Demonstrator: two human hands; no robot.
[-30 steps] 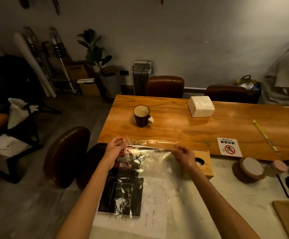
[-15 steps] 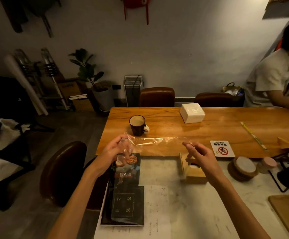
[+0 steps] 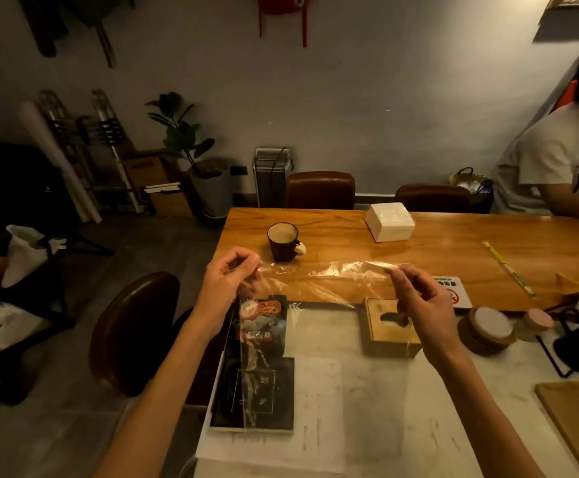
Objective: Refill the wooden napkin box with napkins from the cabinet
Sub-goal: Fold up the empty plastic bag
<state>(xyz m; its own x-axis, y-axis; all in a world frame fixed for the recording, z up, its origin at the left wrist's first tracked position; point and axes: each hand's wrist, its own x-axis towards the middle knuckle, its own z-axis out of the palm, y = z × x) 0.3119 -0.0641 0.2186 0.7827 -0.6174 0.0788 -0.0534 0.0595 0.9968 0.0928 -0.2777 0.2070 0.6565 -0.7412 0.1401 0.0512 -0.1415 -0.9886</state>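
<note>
I hold a clear plastic wrapper (image 3: 329, 281) stretched between both hands above the near table edge. My left hand (image 3: 227, 281) pinches its left end, and my right hand (image 3: 419, 301) pinches its right end. Below my right hand the wooden napkin box (image 3: 381, 331) stands on the pale counter, its top slot partly hidden by my fingers. A white stack of napkins (image 3: 390, 221) lies on the wooden table (image 3: 350, 250) farther back.
A dark mug (image 3: 284, 241) stands on the table left of the napkins. A black menu book (image 3: 257, 384) lies on paper at the counter's left. Round coasters (image 3: 486, 329) and a no-smoking sign (image 3: 453, 294) sit at right. Brown chairs surround the table; a person stands far right.
The wrapper has been lifted and pulled flatter between my hands, which moved apart. The view has tilted upward, showing more wall and the person at right.
</note>
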